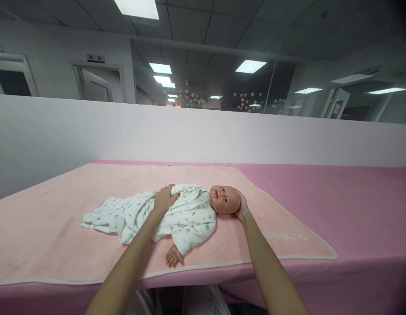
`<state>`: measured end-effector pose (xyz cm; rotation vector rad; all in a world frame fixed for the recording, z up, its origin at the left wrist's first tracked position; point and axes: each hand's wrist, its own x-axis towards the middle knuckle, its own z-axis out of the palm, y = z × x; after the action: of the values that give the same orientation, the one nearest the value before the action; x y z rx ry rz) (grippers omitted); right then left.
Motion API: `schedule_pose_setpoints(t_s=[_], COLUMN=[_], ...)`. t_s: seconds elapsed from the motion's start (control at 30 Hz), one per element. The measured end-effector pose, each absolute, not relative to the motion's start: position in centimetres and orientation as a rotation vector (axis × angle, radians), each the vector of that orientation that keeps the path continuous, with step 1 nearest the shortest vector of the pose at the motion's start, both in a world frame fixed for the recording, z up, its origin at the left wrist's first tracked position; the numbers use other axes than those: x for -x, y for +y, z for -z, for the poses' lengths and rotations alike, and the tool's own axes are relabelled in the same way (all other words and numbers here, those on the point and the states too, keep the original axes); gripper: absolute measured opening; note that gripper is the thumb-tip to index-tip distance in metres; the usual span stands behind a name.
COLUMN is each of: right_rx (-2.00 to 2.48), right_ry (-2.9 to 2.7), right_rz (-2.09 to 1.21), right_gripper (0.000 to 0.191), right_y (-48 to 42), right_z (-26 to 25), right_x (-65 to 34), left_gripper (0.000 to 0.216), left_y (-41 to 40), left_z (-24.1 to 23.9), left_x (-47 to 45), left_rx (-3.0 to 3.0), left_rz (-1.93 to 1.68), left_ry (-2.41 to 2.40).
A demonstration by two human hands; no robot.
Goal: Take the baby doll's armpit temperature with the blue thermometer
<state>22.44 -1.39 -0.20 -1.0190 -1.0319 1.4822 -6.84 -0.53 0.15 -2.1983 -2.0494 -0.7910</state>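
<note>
Baby doll [192,216] on its back on a pale pink blanket [58,218], a hand at each end.
It lies head to the right, near the front edge of the pink-covered desk [353,205]. The left hand [164,199] rests on its chest, fingers [168,191] curved over the white sleepsuit; whether they pinch cloth I cannot tell. The right hand [242,206] cups the head from behind, its fingers hidden.

A long worktop covered in pink cloth [353,205] spans the scene, with a pale pink blanket edged in white [58,227] over its left part. A plain white partition wall [203,131] rises along the far edge. Beyond it stand a white door [98,85] at far left, a glass wall with heart stickers [242,98], and bright rectangular ceiling lights [137,8].
</note>
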Motion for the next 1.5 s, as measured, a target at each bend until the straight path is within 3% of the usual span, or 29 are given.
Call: schedule_pose_setpoints(t_s=[1.23, 1.5], right_rx=[0.968, 0.77], right_ry=[-0.962, -0.706], right_rz=[-1.513, -1.653], right_gripper=[0.054, 0.049], right_y=[-0.9, -0.1], right_z=[1.0, 1.7], right_x=[-22.8, -23.3], left_gripper=[0.041, 0.042], left_y=[-0.3, -0.2], left_z=[0.2, 0.2], left_x=[7.0, 7.1], left_rx=[2.202, 2.209], left_rz=[0.843, 0.845], left_ry=[-2.019, -2.012])
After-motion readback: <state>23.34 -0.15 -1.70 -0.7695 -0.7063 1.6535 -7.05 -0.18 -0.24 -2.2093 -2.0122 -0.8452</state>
